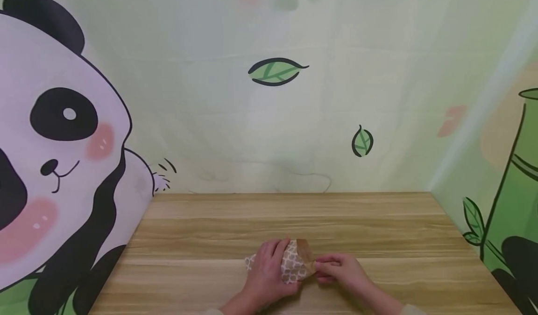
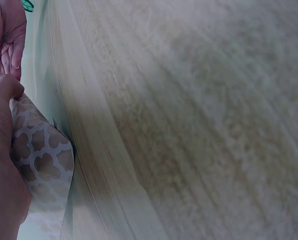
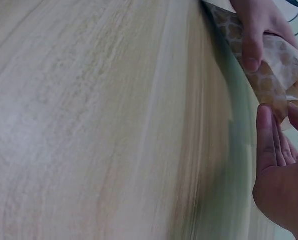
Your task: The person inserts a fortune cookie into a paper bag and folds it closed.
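Head view: patterned packet (image 1: 296, 266), thin and paper-like, tan-brown rounded patches split by white lines. Plain orange-brown panel toward its right end, narrowing to a corner. Left end pale, ends in a small tip. Lies low on the desk (image 1: 197, 233), near side, about mid-width, between both hands. Left hand (image 1: 268, 269) is over the packet from above: fingers together across the body, thumb at the near edge, grasping it. Right hand (image 1: 343, 272) pinches the right corner between thumb and fingers, the other fingers bent in underneath. Pale cuff (image 1: 413, 310) at right wrist. Desk is wood-grained; behind it a pale green backdrop (image 1: 201, 95) with a printed panda (image 1: 67, 114) on the left.

Left wrist view: packet at left edge of frame, clover-like brown patches clear on white, sides slanting, lower part washed out. Left hand runs along its side, mostly cut off by the frame, thumb end at the packet's top corner. Right hand just above, fingers slightly bent; its contact is hidden here.

Right wrist view: packet at upper right, surface creased, white folds and a bright orange-brown patch near the end. Left hand's thumb presses flat across it. Right hand, lower right, has thumb and fingertips closed on the near end; gap between them small. Desk surface blurred.
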Action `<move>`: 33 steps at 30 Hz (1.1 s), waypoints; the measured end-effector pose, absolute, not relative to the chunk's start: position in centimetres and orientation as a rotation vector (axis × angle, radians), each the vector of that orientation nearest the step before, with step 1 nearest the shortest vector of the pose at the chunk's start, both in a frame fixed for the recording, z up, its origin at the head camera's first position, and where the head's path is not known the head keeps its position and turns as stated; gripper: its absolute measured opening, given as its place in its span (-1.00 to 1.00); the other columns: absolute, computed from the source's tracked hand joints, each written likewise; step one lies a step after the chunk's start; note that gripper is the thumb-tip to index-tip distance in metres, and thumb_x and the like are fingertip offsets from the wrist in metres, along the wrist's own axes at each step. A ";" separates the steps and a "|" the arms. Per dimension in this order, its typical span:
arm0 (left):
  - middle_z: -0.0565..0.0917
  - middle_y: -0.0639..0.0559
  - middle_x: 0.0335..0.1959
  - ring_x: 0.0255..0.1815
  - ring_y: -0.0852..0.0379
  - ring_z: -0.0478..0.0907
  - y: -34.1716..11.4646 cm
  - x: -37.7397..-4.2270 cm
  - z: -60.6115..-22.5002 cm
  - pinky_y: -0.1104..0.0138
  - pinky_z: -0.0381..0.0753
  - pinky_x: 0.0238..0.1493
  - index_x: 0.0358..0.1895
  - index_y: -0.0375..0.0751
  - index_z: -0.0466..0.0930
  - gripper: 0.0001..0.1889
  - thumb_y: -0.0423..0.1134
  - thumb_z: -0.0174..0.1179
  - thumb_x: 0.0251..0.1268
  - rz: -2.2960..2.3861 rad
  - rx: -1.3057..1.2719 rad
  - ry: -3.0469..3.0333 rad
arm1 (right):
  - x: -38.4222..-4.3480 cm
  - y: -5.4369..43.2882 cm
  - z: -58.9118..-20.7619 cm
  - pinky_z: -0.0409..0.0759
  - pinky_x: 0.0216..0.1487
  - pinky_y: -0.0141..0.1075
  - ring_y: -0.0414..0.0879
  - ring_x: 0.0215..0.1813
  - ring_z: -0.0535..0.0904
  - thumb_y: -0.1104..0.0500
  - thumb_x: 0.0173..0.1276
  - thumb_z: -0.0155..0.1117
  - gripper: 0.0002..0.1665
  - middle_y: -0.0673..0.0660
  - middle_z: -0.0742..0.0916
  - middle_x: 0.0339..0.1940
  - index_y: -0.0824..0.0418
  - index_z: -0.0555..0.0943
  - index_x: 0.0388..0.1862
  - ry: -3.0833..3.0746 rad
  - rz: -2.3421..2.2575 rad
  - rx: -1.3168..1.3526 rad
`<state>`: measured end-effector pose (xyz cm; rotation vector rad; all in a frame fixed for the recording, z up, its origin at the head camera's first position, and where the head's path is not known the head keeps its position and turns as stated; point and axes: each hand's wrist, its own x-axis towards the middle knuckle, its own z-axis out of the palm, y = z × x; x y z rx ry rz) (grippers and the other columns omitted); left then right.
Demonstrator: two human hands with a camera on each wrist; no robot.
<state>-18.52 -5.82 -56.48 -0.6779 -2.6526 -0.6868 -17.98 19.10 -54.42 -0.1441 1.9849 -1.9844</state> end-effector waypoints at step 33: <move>0.65 -0.10 0.21 0.25 -0.09 0.60 -6.8 -19.3 -52.4 -0.11 0.58 0.36 0.36 -0.20 0.60 -0.54 0.00 0.21 0.61 -1.828 -0.355 -2.484 | -22.2 19.8 -45.3 0.77 -0.23 -0.30 -0.23 -0.30 0.72 0.38 0.43 0.38 -0.87 0.15 0.83 -0.26 0.39 0.74 -0.08 2.602 -1.413 -0.852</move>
